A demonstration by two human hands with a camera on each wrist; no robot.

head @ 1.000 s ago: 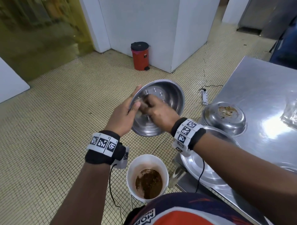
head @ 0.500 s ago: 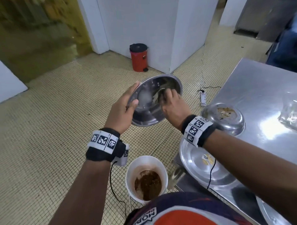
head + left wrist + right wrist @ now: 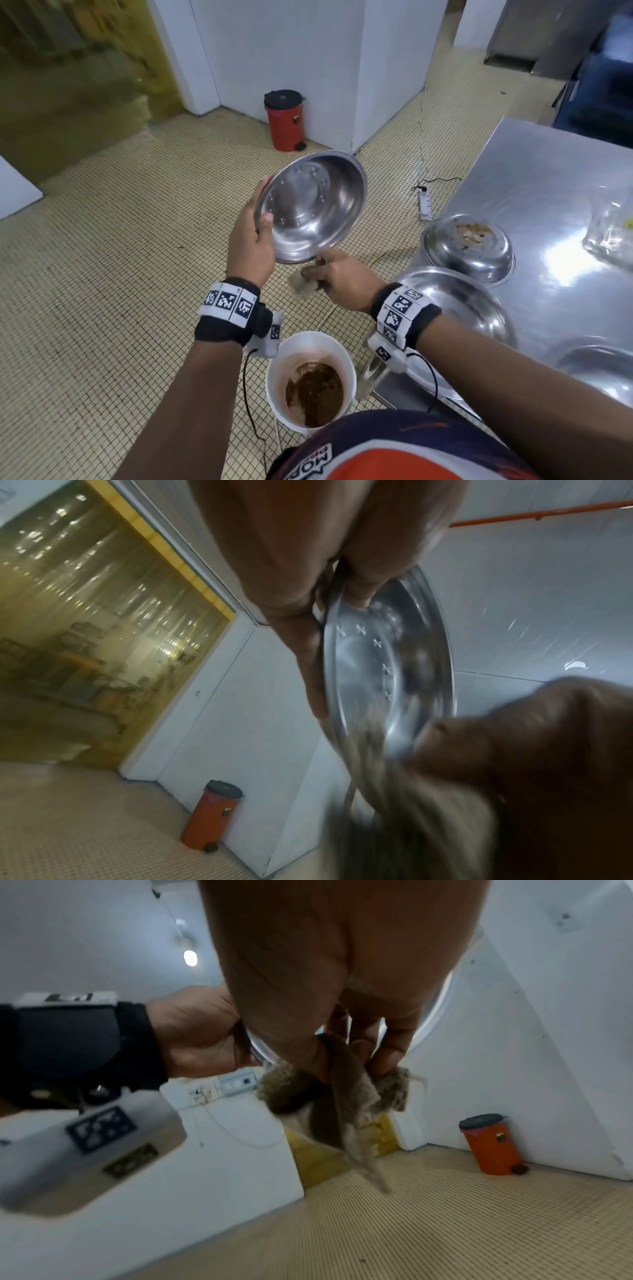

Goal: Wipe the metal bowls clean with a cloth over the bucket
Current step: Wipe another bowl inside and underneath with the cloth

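The left hand (image 3: 251,243) grips the rim of a tilted steel bowl (image 3: 313,205) — thumb inside, fingers behind — above the floor beyond the white bucket (image 3: 310,377), while the right hand (image 3: 342,279), just under the bowl's lower edge, pinches a crumpled — apparently soiled — cloth (image 3: 303,286).

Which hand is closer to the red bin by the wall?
Left. The left hand grips the raised bowl, reaching out toward the red bin; the right hand holds the cloth lower, nearer the person.
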